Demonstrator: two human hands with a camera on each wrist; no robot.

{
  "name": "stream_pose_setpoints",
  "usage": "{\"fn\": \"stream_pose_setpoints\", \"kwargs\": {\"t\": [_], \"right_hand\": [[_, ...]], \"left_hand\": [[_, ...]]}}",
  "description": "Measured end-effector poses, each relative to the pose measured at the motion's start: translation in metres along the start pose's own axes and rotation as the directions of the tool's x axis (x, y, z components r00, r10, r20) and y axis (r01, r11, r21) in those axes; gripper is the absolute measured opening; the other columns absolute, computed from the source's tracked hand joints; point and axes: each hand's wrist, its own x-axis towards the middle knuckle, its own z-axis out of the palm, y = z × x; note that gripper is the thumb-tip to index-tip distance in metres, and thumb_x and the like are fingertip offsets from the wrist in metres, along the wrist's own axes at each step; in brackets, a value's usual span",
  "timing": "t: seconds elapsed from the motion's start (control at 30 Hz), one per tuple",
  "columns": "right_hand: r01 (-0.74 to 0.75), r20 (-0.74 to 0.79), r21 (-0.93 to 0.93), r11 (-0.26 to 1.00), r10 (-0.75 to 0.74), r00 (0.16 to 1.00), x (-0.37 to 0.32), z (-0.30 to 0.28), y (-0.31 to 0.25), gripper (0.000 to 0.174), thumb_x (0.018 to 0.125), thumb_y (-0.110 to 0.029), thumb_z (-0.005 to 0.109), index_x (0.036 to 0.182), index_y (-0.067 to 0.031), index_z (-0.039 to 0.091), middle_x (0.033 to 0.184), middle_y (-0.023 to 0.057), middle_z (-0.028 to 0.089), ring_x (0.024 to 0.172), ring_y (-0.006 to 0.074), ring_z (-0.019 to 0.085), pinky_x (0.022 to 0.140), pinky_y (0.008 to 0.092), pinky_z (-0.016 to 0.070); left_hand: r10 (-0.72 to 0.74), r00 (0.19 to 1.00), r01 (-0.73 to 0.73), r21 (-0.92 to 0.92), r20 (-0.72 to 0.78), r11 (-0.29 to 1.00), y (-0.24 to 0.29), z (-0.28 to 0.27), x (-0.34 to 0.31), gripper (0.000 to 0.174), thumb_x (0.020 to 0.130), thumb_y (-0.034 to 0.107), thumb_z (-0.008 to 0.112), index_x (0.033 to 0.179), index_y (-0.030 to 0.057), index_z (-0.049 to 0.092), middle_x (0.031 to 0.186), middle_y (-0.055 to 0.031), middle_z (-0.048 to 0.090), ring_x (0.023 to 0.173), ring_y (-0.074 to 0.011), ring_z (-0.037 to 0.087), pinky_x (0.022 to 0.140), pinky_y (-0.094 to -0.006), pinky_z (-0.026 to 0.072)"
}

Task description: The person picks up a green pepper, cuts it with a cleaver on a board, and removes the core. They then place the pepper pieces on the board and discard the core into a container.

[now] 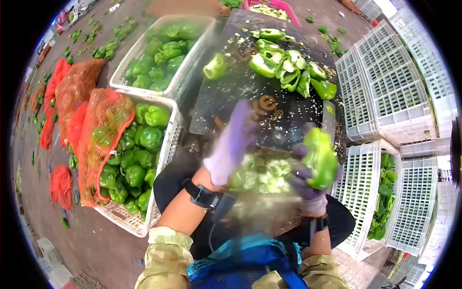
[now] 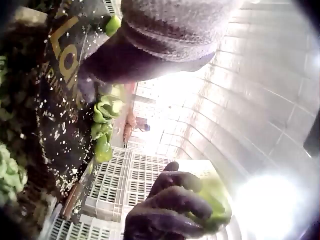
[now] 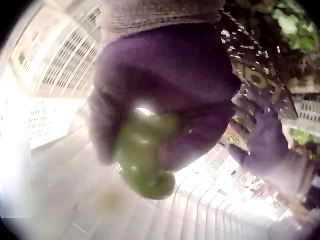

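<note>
A green pepper [image 1: 319, 159] is gripped in the gloved right hand [image 1: 308, 185], raised at the right of the black board [image 1: 231, 111]. The right wrist view shows the fingers and thumb curled round this pepper [image 3: 145, 155]. My left hand [image 1: 236, 137], in a purple glove, is over the board's near left part; in the right wrist view the left hand [image 3: 265, 140] has its fingers spread and holds nothing. Cut peppers [image 1: 288, 67] lie on the far part of the board, and one piece [image 1: 215, 66] lies at its left. A knife [image 1: 328, 118] lies along the right edge.
Crates of whole green peppers [image 1: 144, 139] stand at the left, one partly under a red net bag [image 1: 103, 139]. Pale pepper bits [image 1: 262, 173] fill a container below the board. White crates [image 1: 385, 86] are stacked at the right. A pink basket [image 1: 292, 18] stands beyond the board.
</note>
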Motion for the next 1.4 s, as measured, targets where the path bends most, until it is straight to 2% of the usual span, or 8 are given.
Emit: {"fn": "stream_pose_setpoints", "kwargs": {"t": [0.1, 0.27, 0.43, 0.57, 0.63, 0.7, 0.87, 1.4], "right_hand": [[-0.496, -0.467, -0.868, -0.020, -0.305, 0.830, -0.004, -0.029, 0.021, 0.077, 0.076, -0.005, 0.072, 0.143, -0.0065, 0.032, 0.127, 0.0101, 0.049, 0.100, 0.0136, 0.054, 0.081, 0.0264, 0.0486], [-0.413, -0.490, -0.867, 0.278, -0.623, 0.609, -0.092, -0.034, -0.060, 0.068, 0.073, -0.008, 0.075, 0.134, -0.0064, 0.044, 0.123, 0.0061, 0.055, 0.104, 0.0127, 0.054, 0.082, 0.0264, 0.0489], [0.741, 0.057, -0.319, 0.591, -0.768, 0.638, -0.112, 0.043, -0.154, 0.104, 0.072, -0.028, 0.081, 0.150, -0.0058, 0.015, 0.145, 0.0148, 0.040, 0.124, 0.0327, 0.047, 0.106, 0.0453, 0.0362], [0.382, -0.191, -0.792, 0.477, -0.787, 0.587, -0.045, 0.019, -0.164, 0.080, 0.078, -0.025, 0.076, 0.144, -0.0052, 0.034, 0.143, 0.0171, 0.042, 0.125, 0.0297, 0.045, 0.106, 0.0443, 0.0359], [-0.591, -0.430, -0.806, 0.031, -0.717, 0.549, 0.013, -0.011, -0.157, 0.067, 0.081, -0.028, 0.074, 0.137, -0.0036, 0.044, 0.139, 0.0163, 0.046, 0.124, 0.0278, 0.046, 0.106, 0.0421, 0.0359], [-0.567, -0.245, -0.519, -0.639, -0.525, 0.815, 0.039, -0.055, -0.166, 0.068, 0.079, -0.025, 0.075, 0.134, 0.0024, 0.045, 0.134, 0.0216, 0.049, 0.127, 0.0309, 0.045, 0.107, 0.0394, 0.0341], [-0.561, -0.214, -0.287, -0.777, -0.519, 0.828, 0.094, -0.187, -0.228, 0.067, 0.076, -0.020, 0.071, 0.132, 0.0052, 0.044, 0.124, 0.0272, 0.054, 0.115, 0.0403, 0.052, 0.098, 0.0407, 0.0408], [-0.673, -0.678, -0.726, 0.139, -0.303, 0.669, 0.045, -0.048, -0.059, 0.066, 0.069, -0.005, 0.073, 0.129, 0.0013, 0.046, 0.112, 0.0143, 0.060, 0.094, 0.0225, 0.063, 0.076, 0.0336, 0.0542]], "left_hand": [[0.135, 0.866, -0.374, 0.445, 0.482, 0.813, -0.031, -0.002, 0.000, 0.043, 0.099, 0.030, 0.043, 0.138, 0.0131, 0.043, 0.135, -0.0046, 0.047, 0.114, -0.0197, 0.050, 0.094, -0.0342, 0.0398], [-0.036, 0.982, 0.015, 0.112, 0.185, 0.994, -0.013, 0.006, -0.001, 0.043, 0.096, 0.039, 0.048, 0.132, 0.0168, 0.048, 0.127, -0.0020, 0.051, 0.108, -0.0185, 0.051, 0.089, -0.0339, 0.0404], [-0.109, 0.991, 0.115, -0.071, 0.077, 0.991, -0.013, -0.006, 0.008, 0.044, 0.093, 0.045, 0.053, 0.127, 0.0175, 0.051, 0.121, -0.0006, 0.053, 0.107, -0.0190, 0.051, 0.090, -0.0379, 0.0404], [-0.135, 0.990, 0.138, -0.076, 0.039, 0.988, -0.014, 0.004, 0.009, 0.045, 0.094, 0.044, 0.051, 0.129, 0.0158, 0.050, 0.122, -0.0028, 0.052, 0.108, -0.0206, 0.051, 0.094, -0.0392, 0.0409], [-0.082, 0.994, 0.085, -0.057, 0.067, 0.995, -0.008, 0.004, 0.010, 0.046, 0.095, 0.042, 0.050, 0.131, 0.0147, 0.048, 0.124, -0.0039, 0.051, 0.110, -0.0216, 0.051, 0.095, -0.0396, 0.0408], [0.082, 0.969, -0.134, 0.222, 0.232, 0.966, 0.004, 0.015, -0.010, 0.046, 0.094, 0.026, 0.055, 0.136, 0.0129, 0.042, 0.133, -0.0061, 0.045, 0.118, -0.0240, 0.048, 0.101, -0.0403, 0.0399], [-0.164, 0.986, 0.166, -0.082, 0.026, 0.983, -0.005, 0.013, 0.016, 0.053, 0.096, 0.044, 0.048, 0.140, 0.0158, 0.041, 0.141, -0.0071, 0.043, 0.123, -0.0219, 0.046, 0.105, -0.0360, 0.0351], [-0.121, 0.985, 0.114, 0.061, 0.120, 0.992, -0.025, 0.002, 0.004, 0.060, 0.090, 0.049, 0.055, 0.142, 0.0238, 0.037, 0.138, 0.0070, 0.048, 0.114, -0.0149, 0.052, 0.091, -0.0294, 0.0426]]}}
